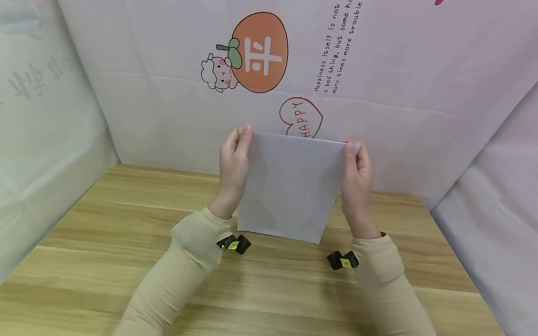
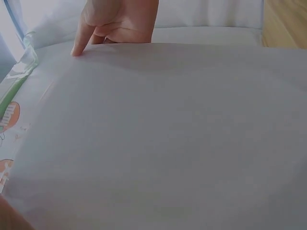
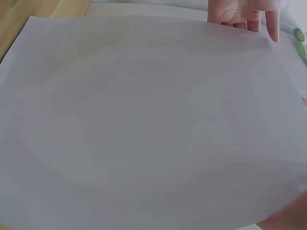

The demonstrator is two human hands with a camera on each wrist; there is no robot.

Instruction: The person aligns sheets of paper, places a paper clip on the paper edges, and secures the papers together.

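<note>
A plain white sheet of paper (image 1: pixel 291 188) hangs upright in the middle of the head view, held by its two upper corners. My left hand (image 1: pixel 234 168) pinches the upper left corner, thumb on the near face. At the upper right corner, my right hand (image 1: pixel 357 183) pinches the paper in the same way. The sheet (image 2: pixel 163 129) fills most of the left wrist view, with the right hand (image 2: pixel 120 21) at its far edge. In the right wrist view the paper (image 3: pixel 144 120) also covers nearly everything, and the left hand (image 3: pixel 244 12) shows at the top.
Below the paper lies a wood-grain table (image 1: pixel 277 306). A white printed cloth (image 1: pixel 159 112) with an orange fruit picture (image 1: pixel 259 77) and lettering hangs behind it. More white cloth (image 1: pixel 525 172) hangs at both sides. Small black cameras (image 1: pixel 243 244) sit at the wrists.
</note>
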